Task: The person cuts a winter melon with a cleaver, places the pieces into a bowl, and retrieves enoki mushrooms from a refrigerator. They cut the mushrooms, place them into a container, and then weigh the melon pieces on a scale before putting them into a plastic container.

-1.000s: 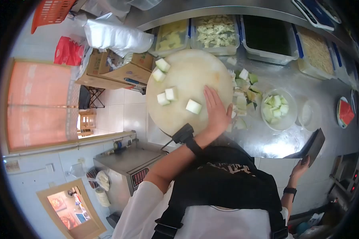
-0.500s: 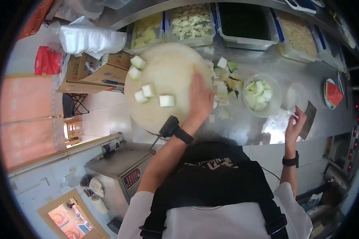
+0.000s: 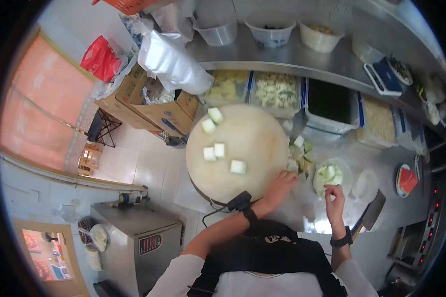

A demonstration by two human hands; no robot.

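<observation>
My left hand (image 3: 281,187) is at the lower right edge of the round cutting board (image 3: 252,133), beside a pile of peelings (image 3: 302,161); its fingers look bent and whatever they may touch is hidden. Over the near rim of the bowl of pale green-white chunks (image 3: 330,174) is my right hand (image 3: 334,198), fingers pinched together on something too small to make out. Several cut chunks (image 3: 238,167) lie on the board. An empty clear bowl (image 3: 365,186) stands right of the filled one, and a cleaver (image 3: 371,210) rests near the counter's front edge.
Food tubs (image 3: 332,106) line the back of the counter under a metal shelf (image 3: 282,57) with more bowls. A plate with red pieces (image 3: 407,181) sits at the right. Cardboard boxes (image 3: 158,114) and a plastic bag roll (image 3: 171,62) are at the left.
The view has tilted up, showing more of the shelf. My left hand has moved off the board's surface to its edge. My right hand has shifted left from the clear bowl to the filled bowl.
</observation>
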